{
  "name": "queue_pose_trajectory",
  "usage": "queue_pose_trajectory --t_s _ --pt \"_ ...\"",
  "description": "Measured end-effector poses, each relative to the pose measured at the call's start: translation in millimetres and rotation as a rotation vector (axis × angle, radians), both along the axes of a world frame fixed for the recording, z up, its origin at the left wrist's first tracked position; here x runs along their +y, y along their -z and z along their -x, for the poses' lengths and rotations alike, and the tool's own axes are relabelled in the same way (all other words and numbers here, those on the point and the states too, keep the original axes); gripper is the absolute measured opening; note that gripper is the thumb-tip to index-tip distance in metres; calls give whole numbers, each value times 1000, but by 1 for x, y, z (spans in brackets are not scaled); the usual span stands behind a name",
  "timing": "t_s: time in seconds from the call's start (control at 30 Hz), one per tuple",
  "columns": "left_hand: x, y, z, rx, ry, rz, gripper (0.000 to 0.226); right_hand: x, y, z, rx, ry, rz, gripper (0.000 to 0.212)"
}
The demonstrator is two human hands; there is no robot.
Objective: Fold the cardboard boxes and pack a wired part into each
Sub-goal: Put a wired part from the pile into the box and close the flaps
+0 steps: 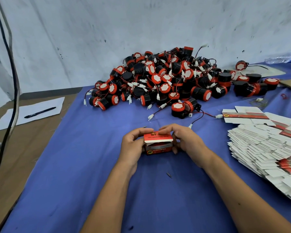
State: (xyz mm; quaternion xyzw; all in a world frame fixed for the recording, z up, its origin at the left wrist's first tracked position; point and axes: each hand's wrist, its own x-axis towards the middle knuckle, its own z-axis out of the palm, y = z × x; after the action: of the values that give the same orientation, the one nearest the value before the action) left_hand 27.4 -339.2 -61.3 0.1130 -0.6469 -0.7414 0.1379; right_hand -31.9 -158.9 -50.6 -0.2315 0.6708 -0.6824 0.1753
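I see my left hand curled round the left end of the small red box, fingertips on its half-raised lid. My right hand grips the right end likewise. Beyond lies the heap of wired parts; flat box blanks sit far right.

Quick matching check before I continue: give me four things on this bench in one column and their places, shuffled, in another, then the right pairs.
Things:
1. red box
2. pile of wired parts
3. flat box blanks
4. black pen

Places:
A. on white paper, far left
B. fanned out along the right edge of the blue cloth
C. held between the left hand and right hand, lid flap not yet tucked
D. heaped at the back against the wall

Pairs: 1-C, 2-D, 3-B, 4-A
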Motion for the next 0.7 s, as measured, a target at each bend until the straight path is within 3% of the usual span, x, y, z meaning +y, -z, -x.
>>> queue_pose_trajectory --t_s 0.1,0.17,0.23,0.3,0.53,0.6,0.7 --pt "-15 -3 -4 -16 183 -117 38 1 3 -3 279 91 -157 27" --pt "-20 -3 -8 24 229 48 16 -1 9 -2 486 152 -280 25" --pt "-19 0 -11 62 212 326 27 -1 10 0 601 172 -339 32" --pt "-18 1 -9 85 170 430 32 -1 8 1 704 168 -368 32" --pt "-21 0 -9 102 183 461 32 1 9 3 779 93 -407 41" --pt "-21 -1 -10 79 203 467 42 1 11 2 806 110 -415 43" --pt "-20 -1 -11 66 196 500 62 -1 13 1 778 167 -320 29"
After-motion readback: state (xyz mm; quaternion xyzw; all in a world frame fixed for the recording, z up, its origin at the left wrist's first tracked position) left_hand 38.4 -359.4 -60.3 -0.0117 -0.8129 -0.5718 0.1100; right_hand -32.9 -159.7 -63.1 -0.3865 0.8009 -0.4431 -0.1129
